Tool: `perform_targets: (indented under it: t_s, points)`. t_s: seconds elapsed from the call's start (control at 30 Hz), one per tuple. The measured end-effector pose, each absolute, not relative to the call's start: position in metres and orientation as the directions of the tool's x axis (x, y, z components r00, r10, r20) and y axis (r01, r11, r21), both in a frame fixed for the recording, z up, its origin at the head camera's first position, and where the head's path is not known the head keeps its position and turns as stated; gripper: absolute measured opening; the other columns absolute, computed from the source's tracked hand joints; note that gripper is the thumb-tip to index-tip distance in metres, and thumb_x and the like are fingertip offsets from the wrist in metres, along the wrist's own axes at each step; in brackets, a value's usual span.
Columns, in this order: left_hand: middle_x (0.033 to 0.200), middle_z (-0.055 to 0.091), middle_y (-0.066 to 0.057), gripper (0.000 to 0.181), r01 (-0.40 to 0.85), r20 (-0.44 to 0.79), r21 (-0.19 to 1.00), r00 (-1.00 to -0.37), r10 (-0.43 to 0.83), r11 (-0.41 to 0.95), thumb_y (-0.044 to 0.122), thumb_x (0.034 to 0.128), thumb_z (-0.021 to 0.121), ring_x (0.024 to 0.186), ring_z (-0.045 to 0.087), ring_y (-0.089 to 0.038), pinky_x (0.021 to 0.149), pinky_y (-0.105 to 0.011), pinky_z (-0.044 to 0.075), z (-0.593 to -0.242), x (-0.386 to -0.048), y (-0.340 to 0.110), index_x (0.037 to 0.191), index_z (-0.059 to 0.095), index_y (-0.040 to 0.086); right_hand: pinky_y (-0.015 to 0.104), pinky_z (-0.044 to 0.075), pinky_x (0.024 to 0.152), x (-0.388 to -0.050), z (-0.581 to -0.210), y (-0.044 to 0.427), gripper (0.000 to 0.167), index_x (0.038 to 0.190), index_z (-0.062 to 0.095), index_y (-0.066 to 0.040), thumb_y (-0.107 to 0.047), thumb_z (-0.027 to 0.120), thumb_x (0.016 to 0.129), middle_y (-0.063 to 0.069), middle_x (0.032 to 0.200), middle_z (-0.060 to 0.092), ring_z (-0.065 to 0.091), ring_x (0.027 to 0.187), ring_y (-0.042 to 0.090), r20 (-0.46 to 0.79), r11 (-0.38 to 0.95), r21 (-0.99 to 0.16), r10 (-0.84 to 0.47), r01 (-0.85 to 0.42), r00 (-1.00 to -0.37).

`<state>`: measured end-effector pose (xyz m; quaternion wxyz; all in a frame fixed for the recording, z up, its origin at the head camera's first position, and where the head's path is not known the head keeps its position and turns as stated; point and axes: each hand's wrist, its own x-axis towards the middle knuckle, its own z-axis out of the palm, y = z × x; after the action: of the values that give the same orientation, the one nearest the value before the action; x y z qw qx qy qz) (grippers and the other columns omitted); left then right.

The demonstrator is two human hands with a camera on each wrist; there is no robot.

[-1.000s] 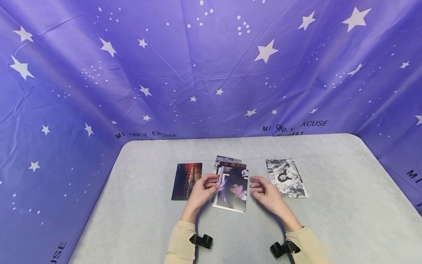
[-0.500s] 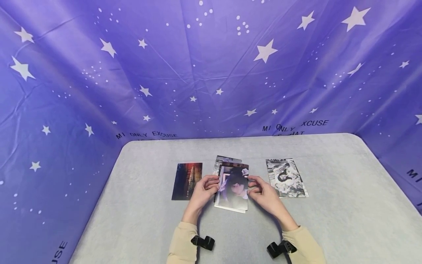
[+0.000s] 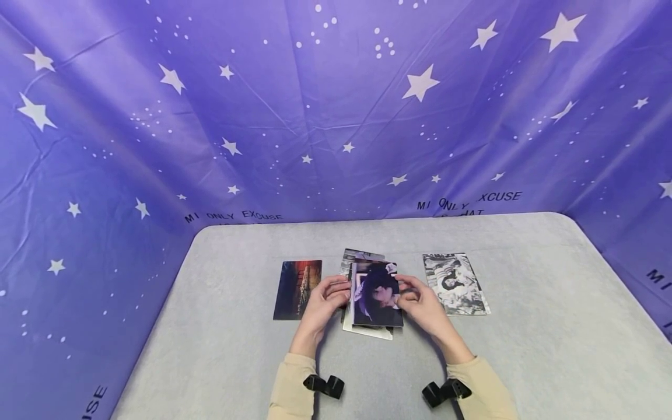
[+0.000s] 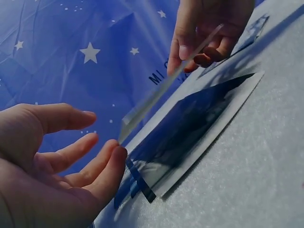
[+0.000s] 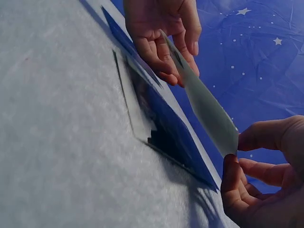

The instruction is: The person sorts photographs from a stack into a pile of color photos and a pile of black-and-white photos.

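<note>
A dark purple photo card (image 3: pixel 375 306), showing a person in a hat, is raised above a loose pile of photo cards (image 3: pixel 367 332) in the middle of the table. My right hand (image 3: pixel 424 304) pinches its right edge between thumb and fingers, as the right wrist view confirms. On the opposite side, my left hand (image 3: pixel 321 309) has its fingertips at the card's left edge. In the left wrist view its fingers (image 4: pixel 107 166) touch the card's corner from below, while the uppermost digit stays apart from it. The pile's cards lie unevenly, partly hidden under the raised card.
To the left lies a dark red and blue photo card (image 3: pixel 298 290), partly behind the left hand. Black-and-white photo cards (image 3: pixel 455 284) lie at the right, slightly fanned. A pale grey cloth covers the table (image 3: pixel 210 361), with a purple star-print curtain (image 3: pixel 315 116) around it.
The right hand has moved in from beside the pile and taken the top card's right edge. That card has risen off the pile and shifted slightly right, exposing the card below.
</note>
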<state>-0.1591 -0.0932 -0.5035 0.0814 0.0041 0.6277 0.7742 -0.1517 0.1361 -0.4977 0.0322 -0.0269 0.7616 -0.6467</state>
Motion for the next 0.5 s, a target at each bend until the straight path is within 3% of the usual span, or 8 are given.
perform_targets:
  t_s: [0.3, 0.5]
  points:
    - [0.11, 0.061, -0.023, 0.044, -0.117, -0.113, 0.956, -0.993, 0.031, -0.269, -0.014, 0.0793, 0.062, 0.088, 0.063, -0.014, 0.079, -0.024, 0.05, -0.504, -0.161, -0.094, 0.122, 0.05, -0.015, 0.02, 0.049, 0.071, -0.156, -0.494, 0.127, 0.056, 0.134, 0.047, 0.007, 0.015, 0.057, 0.079, 0.026, 0.111, 0.055, 0.059, 0.079, 0.01, -0.079, 0.05, -0.996, -0.084, 0.075, -0.993]
    - [0.111, 0.059, -0.022, 0.048, -0.117, -0.118, 0.956, -0.993, 0.012, -0.268, -0.016, 0.0775, 0.062, 0.083, 0.064, -0.012, 0.079, -0.024, 0.05, -0.505, -0.162, -0.099, 0.123, 0.049, -0.015, 0.02, 0.049, 0.072, -0.16, -0.493, 0.12, 0.056, 0.135, 0.047, 0.006, 0.015, 0.056, 0.081, 0.026, 0.11, 0.057, 0.062, 0.081, 0.009, -0.084, 0.003, -0.996, -0.083, 0.084, -0.993]
